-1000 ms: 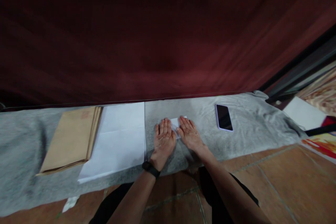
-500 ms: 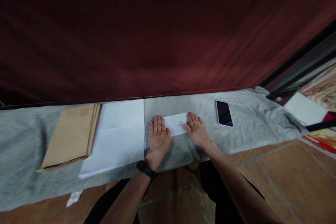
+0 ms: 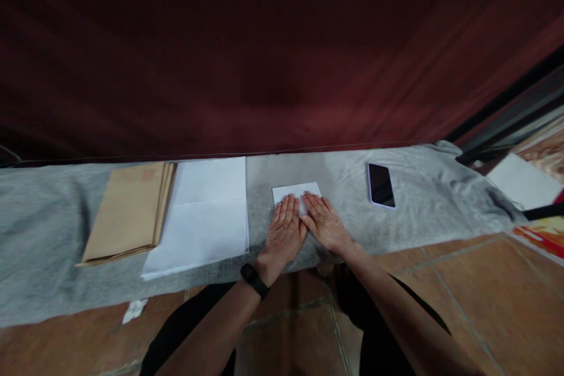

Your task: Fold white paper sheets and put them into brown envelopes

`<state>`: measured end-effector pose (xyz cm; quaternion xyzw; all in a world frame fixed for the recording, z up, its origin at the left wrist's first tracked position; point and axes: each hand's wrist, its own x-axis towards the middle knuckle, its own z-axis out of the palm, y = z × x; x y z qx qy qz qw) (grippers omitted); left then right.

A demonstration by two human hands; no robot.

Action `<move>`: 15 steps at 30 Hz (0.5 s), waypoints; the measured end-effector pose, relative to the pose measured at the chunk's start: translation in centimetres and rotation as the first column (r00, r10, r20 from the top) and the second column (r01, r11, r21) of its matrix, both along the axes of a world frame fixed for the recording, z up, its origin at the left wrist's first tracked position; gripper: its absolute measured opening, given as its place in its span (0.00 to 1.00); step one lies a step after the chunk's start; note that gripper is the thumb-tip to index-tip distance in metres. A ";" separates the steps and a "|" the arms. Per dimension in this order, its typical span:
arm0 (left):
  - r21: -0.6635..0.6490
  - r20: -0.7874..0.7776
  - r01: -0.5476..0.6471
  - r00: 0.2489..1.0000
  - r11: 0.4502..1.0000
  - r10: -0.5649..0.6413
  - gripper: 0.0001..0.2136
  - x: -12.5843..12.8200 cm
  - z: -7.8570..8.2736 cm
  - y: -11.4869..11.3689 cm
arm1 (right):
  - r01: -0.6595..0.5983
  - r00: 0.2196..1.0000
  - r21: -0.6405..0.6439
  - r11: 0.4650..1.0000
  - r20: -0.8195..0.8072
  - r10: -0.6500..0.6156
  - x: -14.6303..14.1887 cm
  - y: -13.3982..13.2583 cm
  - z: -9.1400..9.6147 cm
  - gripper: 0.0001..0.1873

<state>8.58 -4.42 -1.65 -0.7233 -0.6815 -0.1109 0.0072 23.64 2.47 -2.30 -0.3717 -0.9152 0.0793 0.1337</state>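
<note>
A small folded white paper [image 3: 296, 189] lies on the grey cloth in front of me, its lower part covered by my hands. My left hand [image 3: 285, 228] rests flat on its left half, fingers stretched forward. Beside it, my right hand [image 3: 325, 224] lies flat on the right half, and the two thumbs come close together near the middle. To the left of my hands is a stack of larger white paper sheets [image 3: 207, 217] with a crease across it.
Brown paper envelopes [image 3: 126, 211] lie in a pile at the left, beside the white sheets. A phone [image 3: 381, 185] lies at the right on the grey cloth [image 3: 427, 194]. A dark red curtain [image 3: 282, 70] hangs behind. A white scrap [image 3: 134, 309] is on the tiled floor.
Both hands have moved inward, from the two ends of the folded paper to its middle, where they now lie side by side. The view has shifted slightly.
</note>
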 end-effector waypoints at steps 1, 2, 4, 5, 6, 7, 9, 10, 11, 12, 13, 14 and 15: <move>-0.007 0.000 -0.007 1.000 1.000 0.007 0.28 -0.1 0.0 -0.1 | 0.013 1.000 0.007 1.000 0.005 -0.013 0.2 0.1 -0.1 0.33; -0.012 0.000 -0.016 1.000 1.000 0.016 0.29 -0.2 0.1 -0.1 | 0.025 1.000 0.014 1.000 0.010 -0.025 0.5 0.2 -0.1 0.33; -0.022 -0.001 -0.042 0.999 0.999 0.042 0.30 -0.3 0.2 -0.3 | 0.047 0.999 0.025 0.999 0.023 -0.047 1.0 0.5 -0.3 0.33; -0.029 -0.003 -0.058 0.998 0.998 0.058 0.31 -0.3 0.3 -0.3 | 0.058 0.998 0.029 0.998 0.030 -0.059 1.3 0.6 -0.3 0.33; -0.035 -0.005 -0.075 0.997 0.997 0.075 0.33 -0.4 0.4 -0.4 | 0.070 0.997 0.033 0.997 0.038 -0.071 1.6 0.7 -0.4 0.33; -0.042 -0.009 -0.092 0.996 0.995 0.091 0.34 -0.4 0.4 -0.5 | 0.082 0.995 0.036 0.996 0.046 -0.083 1.8 0.8 -0.5 0.33; -0.054 -0.019 -0.116 0.993 0.992 0.115 0.37 -0.5 0.5 -0.7 | 0.098 0.993 0.041 0.994 0.064 -0.101 2.4 0.9 -0.7 0.34; -0.061 -0.024 -0.127 0.992 0.990 0.126 0.38 -0.6 0.5 -0.7 | 0.105 0.991 0.043 0.994 0.074 -0.108 2.6 1.0 -0.7 0.34; -0.067 -0.029 -0.138 0.990 0.988 0.136 0.38 -0.6 0.5 -0.8 | 0.111 0.990 0.044 0.993 0.083 -0.114 2.9 1.0 -0.7 0.34; -0.074 -0.033 -0.148 0.989 0.986 0.146 0.39 -0.6 0.5 -0.8 | 0.117 0.989 0.044 0.992 0.091 -0.120 3.1 1.0 -0.8 0.35; -0.081 -0.036 -0.157 0.987 0.984 0.155 0.39 -0.6 0.5 -0.9 | 0.123 0.987 0.045 0.991 0.099 -0.127 3.3 1.1 -0.8 0.35; -0.086 -0.037 -0.164 0.986 0.983 0.161 0.39 -0.6 0.6 -0.9 | 0.130 0.985 0.047 0.990 0.106 -0.134 3.6 1.1 -0.7 0.35; -0.090 -0.037 -0.169 0.985 0.982 0.166 0.40 -0.6 0.6 -1.0 | 0.136 0.984 0.051 0.989 0.113 -0.141 3.8 1.1 -0.7 0.35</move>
